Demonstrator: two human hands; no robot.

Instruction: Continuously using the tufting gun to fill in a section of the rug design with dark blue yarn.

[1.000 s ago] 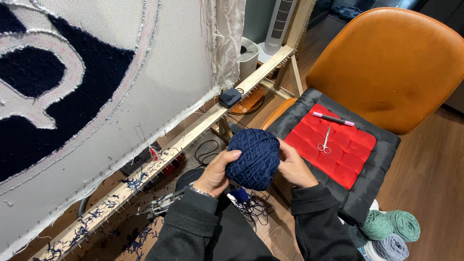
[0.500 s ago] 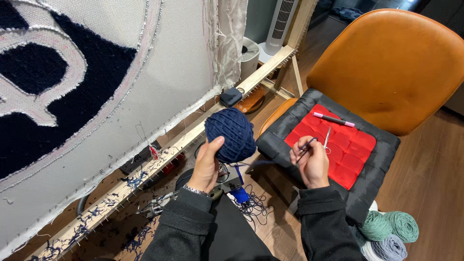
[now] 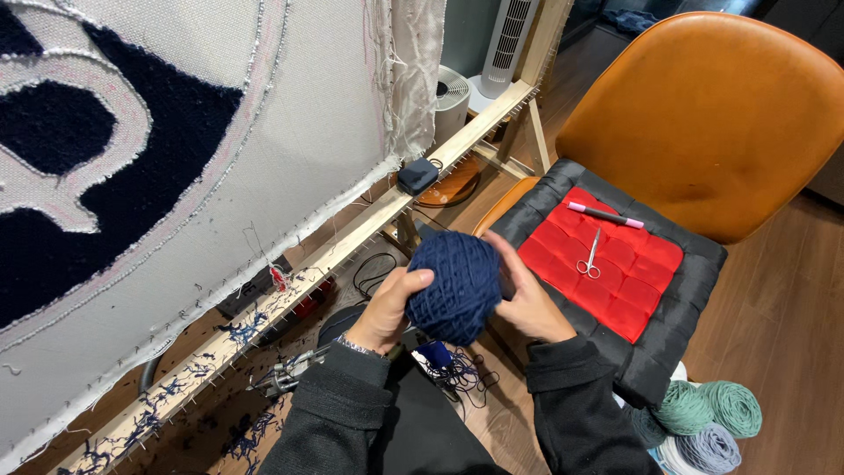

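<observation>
At centre frame both hands cup a navy yarn ball [image 3: 454, 286]: the left hand [image 3: 387, 310] curls around its left side, thumb on top, and the right hand [image 3: 530, 299] presses its right side with fingers spread. Right of them, scissors [image 3: 589, 256] and a pink pen [image 3: 605, 214] lie on a red cushion [image 3: 607, 281]. Green and grey yarn balls [image 3: 708, 418] sit at lower right.

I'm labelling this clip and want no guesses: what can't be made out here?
Head view only:
- Right hand: fingers behind the navy yarn ball, grip unseen.
- Yarn's loose end: too thin to trace.
- Tufted design on the cloth: cut off by the frame's edge.
- Green yarn balls: partly behind the cushion.
</observation>
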